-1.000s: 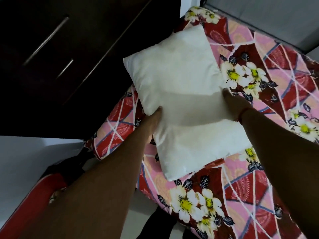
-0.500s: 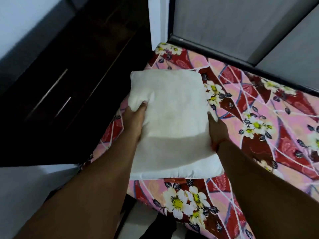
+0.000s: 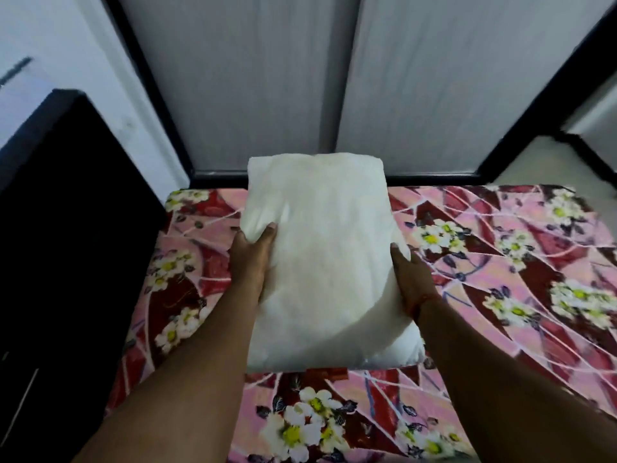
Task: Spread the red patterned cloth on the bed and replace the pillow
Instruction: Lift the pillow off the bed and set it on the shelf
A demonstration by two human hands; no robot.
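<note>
A white pillow (image 3: 325, 262) is held above the bed, its far end reaching the head of the bed. My left hand (image 3: 252, 259) grips its left edge with the thumb on top. My right hand (image 3: 412, 279) grips its right edge, fingers hidden beneath. The red and pink patterned cloth (image 3: 500, 279) with white flowers lies spread flat over the whole bed under the pillow.
A dark wardrobe (image 3: 63, 245) stands tight against the bed's left side. Grey panels with black frames (image 3: 267, 88) rise behind the head of the bed. Pale floor (image 3: 531, 162) shows at the far right corner.
The view has lifted and turned toward the head of the bed. Both hands have carried the pillow forward and squared it with the bed, keeping their grip on its sides.
</note>
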